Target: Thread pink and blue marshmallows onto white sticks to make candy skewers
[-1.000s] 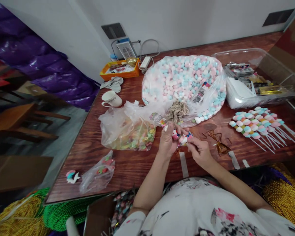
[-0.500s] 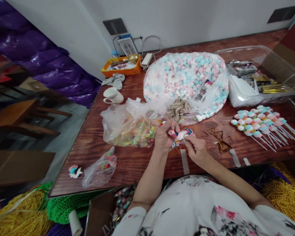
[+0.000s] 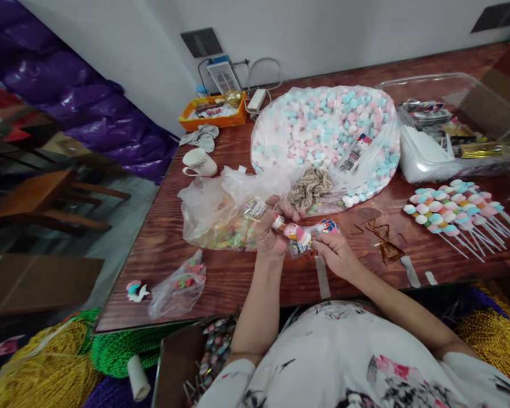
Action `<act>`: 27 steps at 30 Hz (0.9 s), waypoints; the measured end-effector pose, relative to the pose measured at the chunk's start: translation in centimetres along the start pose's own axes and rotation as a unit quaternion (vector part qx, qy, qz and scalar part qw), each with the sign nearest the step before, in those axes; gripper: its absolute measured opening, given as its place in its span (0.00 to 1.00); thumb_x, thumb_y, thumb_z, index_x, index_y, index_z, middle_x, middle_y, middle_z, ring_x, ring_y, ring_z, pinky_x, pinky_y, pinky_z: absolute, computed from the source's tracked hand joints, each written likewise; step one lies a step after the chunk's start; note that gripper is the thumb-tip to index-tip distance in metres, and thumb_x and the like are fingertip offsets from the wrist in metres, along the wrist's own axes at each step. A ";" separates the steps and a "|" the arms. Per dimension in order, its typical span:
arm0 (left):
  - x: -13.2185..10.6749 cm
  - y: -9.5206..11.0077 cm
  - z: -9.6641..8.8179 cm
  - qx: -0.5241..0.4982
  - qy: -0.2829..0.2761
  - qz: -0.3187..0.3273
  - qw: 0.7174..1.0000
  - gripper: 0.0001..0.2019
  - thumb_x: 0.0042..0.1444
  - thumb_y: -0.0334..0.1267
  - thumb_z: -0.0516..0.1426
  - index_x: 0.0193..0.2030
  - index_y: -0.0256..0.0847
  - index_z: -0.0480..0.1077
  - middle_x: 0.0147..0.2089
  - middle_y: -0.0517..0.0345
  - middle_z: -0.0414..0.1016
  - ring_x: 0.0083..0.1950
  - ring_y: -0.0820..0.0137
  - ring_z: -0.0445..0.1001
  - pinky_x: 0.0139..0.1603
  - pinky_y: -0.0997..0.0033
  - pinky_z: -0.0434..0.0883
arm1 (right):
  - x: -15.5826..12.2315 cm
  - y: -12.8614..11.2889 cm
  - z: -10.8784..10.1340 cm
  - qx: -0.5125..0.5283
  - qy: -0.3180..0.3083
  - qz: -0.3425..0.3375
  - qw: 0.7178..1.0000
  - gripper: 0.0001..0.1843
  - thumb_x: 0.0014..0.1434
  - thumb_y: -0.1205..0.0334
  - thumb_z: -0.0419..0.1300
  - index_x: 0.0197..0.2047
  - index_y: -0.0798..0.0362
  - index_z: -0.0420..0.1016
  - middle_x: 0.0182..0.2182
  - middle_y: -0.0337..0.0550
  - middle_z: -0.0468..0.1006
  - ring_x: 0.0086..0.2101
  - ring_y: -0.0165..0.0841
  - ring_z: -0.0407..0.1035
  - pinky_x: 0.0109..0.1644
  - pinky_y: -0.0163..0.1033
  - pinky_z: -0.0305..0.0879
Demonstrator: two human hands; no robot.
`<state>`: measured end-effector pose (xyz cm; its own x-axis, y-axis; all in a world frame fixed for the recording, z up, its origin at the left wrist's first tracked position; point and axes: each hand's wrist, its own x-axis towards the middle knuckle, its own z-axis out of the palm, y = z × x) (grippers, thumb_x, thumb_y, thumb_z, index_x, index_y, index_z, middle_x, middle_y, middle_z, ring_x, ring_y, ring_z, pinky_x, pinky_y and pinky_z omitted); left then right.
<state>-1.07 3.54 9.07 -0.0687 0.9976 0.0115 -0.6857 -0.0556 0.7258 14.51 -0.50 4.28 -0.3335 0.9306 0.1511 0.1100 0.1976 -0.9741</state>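
My left hand, palm turned up, has its fingers curled around a marshmallow candy stick in pink, white and yellow. Around the candy's lower end is a clear printed wrapper with red and blue figures. My right hand pinches the wrapper's near edge beside the candy's white end; its fingertips partly hide the grip. By my left fingers shows another printed clear packet; whether it is held I cannot tell. Behind my left hand lies a plastic bag of colourful gummies.
A large bag of pastel marshmallows lies at the back, a crumpled brown cloth before it. Finished marshmallow sticks and a clear bin are right. A mug, orange tray and small bag sit left.
My left hand has turned further palm-up and its fingers have loosened, showing more of the candy stick. The wrapper is spread flatter. The view has shifted slightly.
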 end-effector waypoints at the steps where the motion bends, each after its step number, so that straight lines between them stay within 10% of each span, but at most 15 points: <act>1: 0.1 0.0 0.0 -0.001 -0.001 -0.007 1.000 0.14 0.45 0.48 0.67 0.32 0.43 0.70 0.23 0.67 0.66 0.24 0.76 0.69 0.38 0.68 0.75 | -0.1 0.2 0.1 -0.030 0.010 -0.017 0.999 0.15 0.63 0.58 0.51 0.25 0.52 0.67 0.18 0.32 0.61 0.22 0.25 0.55 0.27 0.32 0.54; 13: -0.2 -2.2 0.7 -0.008 0.057 0.028 0.998 0.20 0.50 0.48 0.65 0.22 0.40 0.62 0.21 0.68 0.60 0.20 0.80 0.63 0.32 0.73 0.73 | -0.2 1.8 0.6 -0.311 0.088 -0.183 0.928 0.10 0.59 0.69 0.54 0.29 0.53 0.74 0.22 0.44 0.74 0.25 0.32 0.66 0.33 0.37 0.58; 21: -0.4 -2.0 0.4 -0.029 0.002 -0.020 0.999 0.21 0.49 0.53 0.64 0.25 0.40 0.61 0.20 0.69 0.61 0.18 0.80 0.63 0.30 0.74 0.71 | 1.1 0.2 0.6 0.044 -0.022 0.010 0.999 0.13 0.63 0.60 0.53 0.28 0.54 0.70 0.20 0.35 0.72 0.22 0.26 0.64 0.30 0.32 0.60; 27: -0.2 -1.5 -0.5 -0.068 0.007 -0.032 0.997 0.18 0.49 0.50 0.66 0.30 0.41 0.65 0.21 0.71 0.61 0.18 0.81 0.62 0.30 0.75 0.70 | -0.8 0.7 0.2 0.028 -0.046 0.040 0.998 0.12 0.61 0.60 0.55 0.26 0.54 0.70 0.17 0.33 0.68 0.20 0.24 0.60 0.27 0.31 0.56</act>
<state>-0.36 3.43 7.65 -0.0313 0.9987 -0.0410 -0.7804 0.0012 0.6253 14.71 -1.18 3.40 -0.4099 0.9102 0.0600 0.0875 0.1047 -0.9906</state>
